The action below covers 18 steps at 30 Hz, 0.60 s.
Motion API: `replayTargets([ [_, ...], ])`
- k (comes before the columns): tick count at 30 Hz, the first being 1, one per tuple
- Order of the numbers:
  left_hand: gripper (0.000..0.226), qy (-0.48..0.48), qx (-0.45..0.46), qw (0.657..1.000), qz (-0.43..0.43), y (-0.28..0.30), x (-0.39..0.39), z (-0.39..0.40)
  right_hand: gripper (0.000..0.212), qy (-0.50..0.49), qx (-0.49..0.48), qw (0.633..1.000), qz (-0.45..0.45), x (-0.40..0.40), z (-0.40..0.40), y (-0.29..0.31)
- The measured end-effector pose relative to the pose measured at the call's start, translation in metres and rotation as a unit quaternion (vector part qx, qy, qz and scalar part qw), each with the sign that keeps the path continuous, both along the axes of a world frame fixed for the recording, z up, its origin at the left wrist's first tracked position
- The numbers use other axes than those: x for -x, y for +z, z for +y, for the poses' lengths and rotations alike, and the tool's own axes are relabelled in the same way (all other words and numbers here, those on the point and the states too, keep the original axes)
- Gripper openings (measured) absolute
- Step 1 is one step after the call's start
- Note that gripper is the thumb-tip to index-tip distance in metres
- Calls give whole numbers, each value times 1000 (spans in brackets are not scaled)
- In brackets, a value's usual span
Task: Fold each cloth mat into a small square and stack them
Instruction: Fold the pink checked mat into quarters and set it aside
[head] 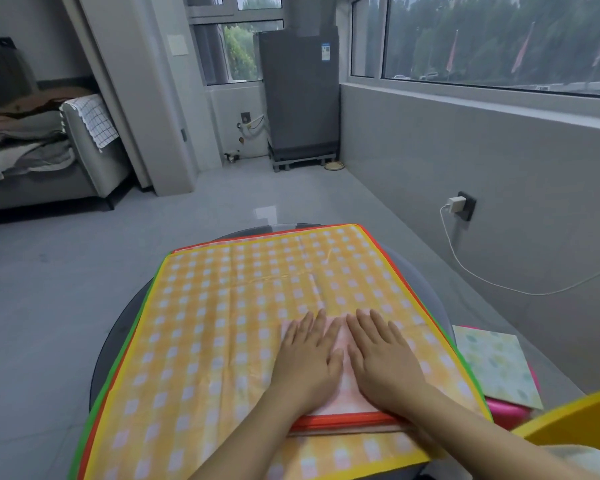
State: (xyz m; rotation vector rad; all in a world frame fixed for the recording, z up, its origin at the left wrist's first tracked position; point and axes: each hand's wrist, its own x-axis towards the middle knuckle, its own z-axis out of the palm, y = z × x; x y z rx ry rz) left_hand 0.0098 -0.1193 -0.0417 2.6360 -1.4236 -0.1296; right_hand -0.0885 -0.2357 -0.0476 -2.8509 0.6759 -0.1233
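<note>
Hands lie side by side, flat and with fingers straight, on a small pink folded square (340, 382) with an orange-red hem, at about five o'clock on the round table (118, 327). The left hand (309, 358) and the right hand (383, 355) both press down on it; neither curls round anything. Under the square lies a spread orange checked mat (222, 313) with a yellow border, and beneath that the red and green edges of further mats show at nine o'clock. Off the table, toward three o'clock, a pale patterned folded mat (496, 362) rests on something pink, probably the stack.

By the look of the creases, the cloth is thin, light and limp: it should keep a pressed fold but slide easily on the layer below. I judge the folded square nearly done, being flattened. To lift it, pinching the thick folded edge at six o'clock would keep the layers together. The open mat is best taken by two adjacent corners along its near edge.
</note>
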Motion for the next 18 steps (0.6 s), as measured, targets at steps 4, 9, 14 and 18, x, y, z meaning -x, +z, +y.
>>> replayTargets([
  [4,66,53,-14,998,7,-2,-11,12,106,-23,11,1000,8,2,-4,1],
  [9,54,102,2,994,43,1,-20,24,120,-55,15,998,23,4,-9,3],
  [14,45,121,54,990,45,12,-31,26,57,-78,43,995,-33,-2,-24,15],
  [18,38,146,51,982,112,34,-48,18,27,-94,-28,995,-32,-20,-44,28],
])
